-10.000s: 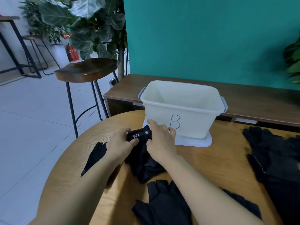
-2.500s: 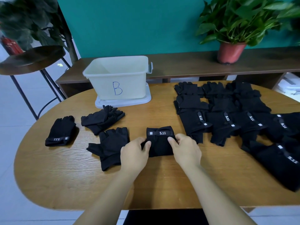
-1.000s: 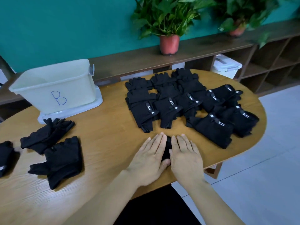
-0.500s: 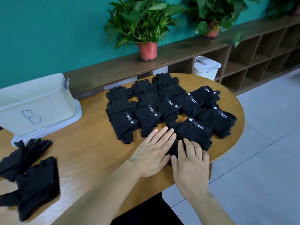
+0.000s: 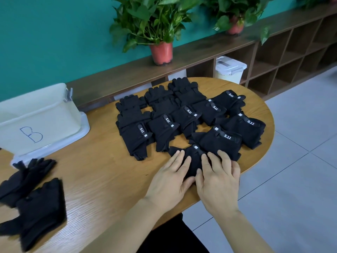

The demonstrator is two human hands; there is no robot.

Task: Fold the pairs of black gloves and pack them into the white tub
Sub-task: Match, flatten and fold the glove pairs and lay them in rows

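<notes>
left hand (image 5: 171, 178), right hand (image 5: 218, 181) flat on glove pair (image 5: 193, 162) | gloves (image 5: 138, 137): 5.11 | tub (image 5: 54, 121): B

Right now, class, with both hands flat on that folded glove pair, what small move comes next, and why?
Probably lift the left hand and right hand off: the folded pair lies flat, tucked against the other folded pairs, while loose gloves on the left await folding.

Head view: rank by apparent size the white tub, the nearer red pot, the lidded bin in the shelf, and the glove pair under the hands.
1. white tub, partly cropped
2. glove pair, half hidden, nearest camera, so unsure
3. lidded bin
4. red pot
</notes>
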